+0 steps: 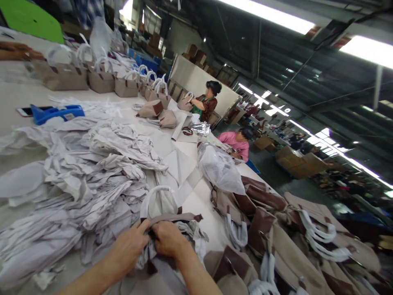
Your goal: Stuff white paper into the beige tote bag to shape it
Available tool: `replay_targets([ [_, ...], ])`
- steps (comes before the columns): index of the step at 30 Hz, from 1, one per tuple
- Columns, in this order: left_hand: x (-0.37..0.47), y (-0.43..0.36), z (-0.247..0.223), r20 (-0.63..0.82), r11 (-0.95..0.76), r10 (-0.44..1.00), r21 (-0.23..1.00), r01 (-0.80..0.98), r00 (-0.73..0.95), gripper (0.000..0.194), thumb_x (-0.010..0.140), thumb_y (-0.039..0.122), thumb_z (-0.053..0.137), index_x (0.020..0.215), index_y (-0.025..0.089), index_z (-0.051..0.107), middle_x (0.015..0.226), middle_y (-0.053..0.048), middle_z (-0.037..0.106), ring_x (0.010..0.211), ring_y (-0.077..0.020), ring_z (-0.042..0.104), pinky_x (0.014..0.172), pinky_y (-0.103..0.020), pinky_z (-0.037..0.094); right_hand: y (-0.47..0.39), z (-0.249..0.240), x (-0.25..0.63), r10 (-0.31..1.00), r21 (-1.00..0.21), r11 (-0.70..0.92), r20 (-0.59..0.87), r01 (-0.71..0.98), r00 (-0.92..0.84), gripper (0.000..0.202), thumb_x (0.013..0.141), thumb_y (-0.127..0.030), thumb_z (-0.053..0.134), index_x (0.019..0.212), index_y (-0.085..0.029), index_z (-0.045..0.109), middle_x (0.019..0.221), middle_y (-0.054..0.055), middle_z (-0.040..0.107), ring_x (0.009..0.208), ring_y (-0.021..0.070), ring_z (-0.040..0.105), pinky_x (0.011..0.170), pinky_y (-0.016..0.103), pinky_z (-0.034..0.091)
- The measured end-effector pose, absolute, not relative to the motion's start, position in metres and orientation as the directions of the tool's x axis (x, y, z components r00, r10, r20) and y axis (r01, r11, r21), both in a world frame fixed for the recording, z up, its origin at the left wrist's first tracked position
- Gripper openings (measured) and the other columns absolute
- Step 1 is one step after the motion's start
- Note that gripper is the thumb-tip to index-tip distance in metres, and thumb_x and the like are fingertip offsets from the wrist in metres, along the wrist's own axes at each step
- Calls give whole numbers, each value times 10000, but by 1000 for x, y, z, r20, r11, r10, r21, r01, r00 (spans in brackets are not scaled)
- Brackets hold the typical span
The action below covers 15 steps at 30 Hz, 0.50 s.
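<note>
Left hand (127, 248) and right hand (167, 237) both pinch crumpled paper (188, 231) into handbag (172, 219) mouth at tabletop near edge; overstuffing risks tearing paper, bending white-wrapped handle (153, 194)

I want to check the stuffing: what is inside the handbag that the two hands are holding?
Crumpled grey paper shows in the mouth of the handbag. The left hand and right hand cover the opening, so anything deeper is hidden.

A long pale table (18, 96) carries a heap of crumpled paper (89, 172) — beyond that heap a blue tray (57, 113) and a row of tan handbags (101, 80).
</note>
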State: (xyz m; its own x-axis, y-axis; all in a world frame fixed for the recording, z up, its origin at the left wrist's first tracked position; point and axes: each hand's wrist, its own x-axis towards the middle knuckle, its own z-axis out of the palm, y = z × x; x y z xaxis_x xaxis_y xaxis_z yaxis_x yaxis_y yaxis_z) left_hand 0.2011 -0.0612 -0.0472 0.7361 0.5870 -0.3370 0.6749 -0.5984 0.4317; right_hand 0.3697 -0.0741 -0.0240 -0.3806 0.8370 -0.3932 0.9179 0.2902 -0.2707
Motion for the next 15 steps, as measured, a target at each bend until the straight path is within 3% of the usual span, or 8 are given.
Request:
replay_targets([
  [2,202,-58,-43,-362,-604,586,402,688,725,452,806,-54,415,1059,142,734,1336,-159,578,1198,-303,577,961,-417,547,-103,7,391,893,-422,278,-217,863,-394,312,908,-168,556,1192,-213,676,1175,63,745,1129,177,675,991,263,521],
  [3,203,-58,-40,-363,-613,586,385,690,724,445,785,-55,444,1052,140,741,1328,-162,584,1194,-310,577,952,-427,550,-120,18,402,966,-428,199,-66,881,-251,346,932,-200,537,1261,-227,641,1250,80,711,1186,195,649,1060,317,497],
  [5,205,-60,-31,-355,-652,575,344,675,737,410,719,-57,513,991,131,757,1284,-175,610,1163,-343,583,933,-471,552,-152,24,422,992,-273,-55,97,961,85,601,832,-289,684,1411,-212,543,1490,188,520,1365,370,512,1099,527,476],
  [7,208,-65,-19,-335,-698,553,313,644,763,332,680,-23,573,913,110,769,1190,-206,646,1120,-396,584,923,-552,535,-176,9,433,973,-197,-208,60,958,223,788,779,-230,709,1510,-156,424,1487,246,504,1286,396,586,997,496,564],
  [9,214,-71,-9,-256,-710,549,360,606,796,274,709,47,595,914,103,770,1113,-226,669,1099,-430,579,936,-619,504,-186,-16,432,977,-168,-214,-56,962,208,776,778,-75,601,1525,-124,399,1408,225,593,1197,344,660,938,407,602],
  [11,222,-76,-6,-105,-695,545,498,518,832,409,764,98,571,1144,119,722,1248,-222,643,1201,-423,543,1035,-630,452,-183,-38,423,978,-142,-199,-99,970,186,720,782,36,448,1485,-119,464,1383,203,623,1190,310,669,946,390,600],
  [13,233,-77,-12,29,-692,495,617,374,869,661,782,85,547,1434,186,525,1524,-167,479,1384,-374,431,1165,-583,366,-173,-50,412,984,-183,-172,-70,968,162,683,775,61,400,1434,-82,517,1397,226,606,1222,311,650,989,421,581],
  [15,244,-74,-24,58,-700,413,659,276,909,826,774,65,548,1554,243,345,1669,-104,276,1505,-339,274,1239,-555,270,-165,-49,404,996,-354,-89,-44,931,78,707,742,31,478,1447,-23,472,1463,257,534,1348,308,549,1112,436,488],
])
